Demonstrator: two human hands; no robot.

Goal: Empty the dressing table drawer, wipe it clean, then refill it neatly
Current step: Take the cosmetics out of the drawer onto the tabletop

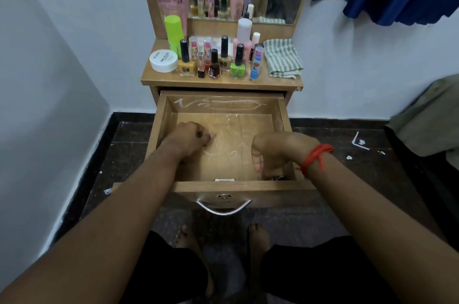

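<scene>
Reference point: the open drawer [282,115], pulled out from under the bench [223,82] toward you.

1. Behind the drawer's left end, on the bench, locate the white jar [163,60]. Beside it, behind the drawer's middle, stands a cluster of nail polish bottles [214,65] and small tubes, all upright.
2. Inside the drawer, at its left side, locate your left hand [190,138]. Its fingers are curled inward with the tips drawn together just above the drawer floor. You cannot tell whether they pinch anything.
3. White streaks [218,105] mark the drawer's back wall and floor.
4. Below the drawer's front rim, at the centre, hangs the metal handle [223,208].
5. Inside the drawer, at its near right corner, locate your right hand [270,152]. Its fingers curl downward over some small dark items [275,177] lying in that corner. Contact is hidden; you cannot tell whether the fingers grip them.
6. A red thread [316,156] circles the right wrist, above the drawer's right wall.
7. Behind the drawer's right end, the striped cloth [282,59] lies folded on the bench.
</scene>
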